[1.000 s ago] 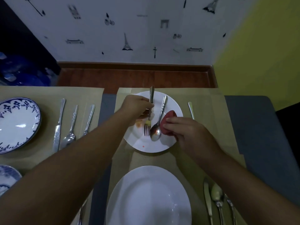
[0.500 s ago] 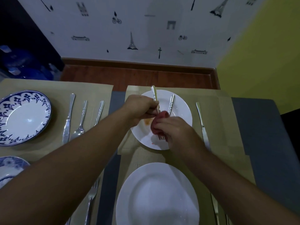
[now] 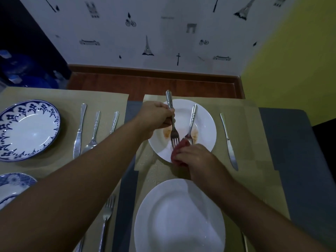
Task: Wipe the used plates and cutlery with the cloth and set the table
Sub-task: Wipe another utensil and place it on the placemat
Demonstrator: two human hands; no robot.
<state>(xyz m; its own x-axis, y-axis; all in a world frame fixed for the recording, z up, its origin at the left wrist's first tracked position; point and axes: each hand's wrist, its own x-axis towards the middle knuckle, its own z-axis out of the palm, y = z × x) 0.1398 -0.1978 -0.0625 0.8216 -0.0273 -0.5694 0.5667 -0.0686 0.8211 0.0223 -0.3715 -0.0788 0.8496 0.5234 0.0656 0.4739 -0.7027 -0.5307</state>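
Note:
A white plate smeared with orange sauce lies on the far placemat. My left hand grips a fork by its handle, tines down over the plate. My right hand holds a red cloth bunched against the fork's tines at the plate's near rim. A spoon rests on the plate, its bowl partly hidden by the cloth. A clean white plate sits on the near placemat below.
A knife lies right of the soiled plate. At left, a blue-patterned plate sits beside a knife and two more pieces of cutlery. Another blue plate and a fork lie nearer me. The table's far edge meets a wooden floor.
My right hand with the red cloth has slid from the spoon's side onto the fork, then down along its tines toward the plate's near rim. The view shifted slightly.

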